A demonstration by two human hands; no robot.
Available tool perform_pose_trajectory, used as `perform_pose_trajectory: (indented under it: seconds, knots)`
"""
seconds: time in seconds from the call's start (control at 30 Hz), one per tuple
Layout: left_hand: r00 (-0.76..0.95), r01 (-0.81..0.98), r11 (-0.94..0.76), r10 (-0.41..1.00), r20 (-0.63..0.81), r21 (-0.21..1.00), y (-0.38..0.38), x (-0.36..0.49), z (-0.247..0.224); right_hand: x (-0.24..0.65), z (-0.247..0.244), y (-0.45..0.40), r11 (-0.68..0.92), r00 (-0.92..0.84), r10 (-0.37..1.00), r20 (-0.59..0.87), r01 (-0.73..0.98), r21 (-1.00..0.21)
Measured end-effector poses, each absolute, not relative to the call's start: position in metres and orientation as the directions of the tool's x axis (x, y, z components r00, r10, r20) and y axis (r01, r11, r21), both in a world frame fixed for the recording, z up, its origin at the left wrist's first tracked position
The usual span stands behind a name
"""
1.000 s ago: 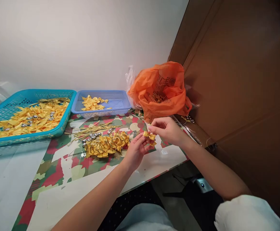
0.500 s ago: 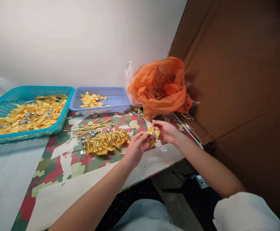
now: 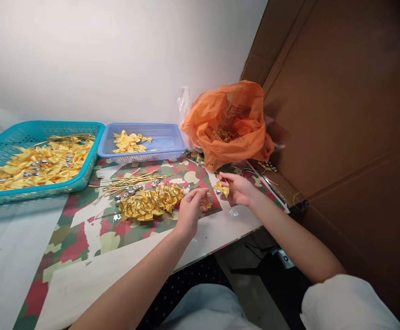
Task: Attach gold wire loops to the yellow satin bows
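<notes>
My right hand [image 3: 238, 189] is closed on a yellow bow [image 3: 221, 189] with a silver bell, pinched near its top. To its left, my left hand [image 3: 192, 210] has its fingers together, and a bit of yellow and gold shows beyond the fingertips; what it grips is too small to make out. A gap lies between the two hands. Just left of my left hand, a row of yellow bows with gold wire loops [image 3: 150, 203] lies on the patterned table cover. Silver bells [image 3: 131, 190] and loose gold wires [image 3: 134, 181] are behind that row.
A teal basket [image 3: 78, 183] of yellow bows, bells and wires stands at the left. Beside it is a blue basket [image 3: 165, 156] with some bows. An orange bag [image 3: 234, 149] holds small gold pieces. Cardboard [image 3: 351, 91] rises at the right.
My left hand has drawn away from the bow, leftward, so the hands are now apart. The bow stays at my right hand and hangs tilted.
</notes>
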State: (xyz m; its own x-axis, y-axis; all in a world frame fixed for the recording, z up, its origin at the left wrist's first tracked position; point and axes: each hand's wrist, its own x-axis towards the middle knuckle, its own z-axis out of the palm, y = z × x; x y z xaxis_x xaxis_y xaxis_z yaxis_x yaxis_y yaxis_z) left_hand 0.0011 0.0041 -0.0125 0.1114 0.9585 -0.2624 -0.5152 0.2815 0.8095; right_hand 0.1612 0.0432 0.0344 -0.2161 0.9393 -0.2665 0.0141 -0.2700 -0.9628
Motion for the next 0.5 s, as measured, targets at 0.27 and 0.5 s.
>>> perform_pose_trajectory:
  seconds: [0.27, 0.5]
  knots:
    - [0.225, -0.594, 0.330, 0.944, -0.242, 0.734, 0.003, 0.006, -0.010, 0.157, 0.040, 0.025, -0.019, -0.201, 0.977, -0.077, 0.277, -0.961]
    - [0.346, -0.613, 0.409, 0.908, -0.236, 0.676, 0.004, 0.006, -0.013, 0.144, 0.064, -0.002, 0.407, -0.398, 0.910, 0.116, 0.802, -0.437]
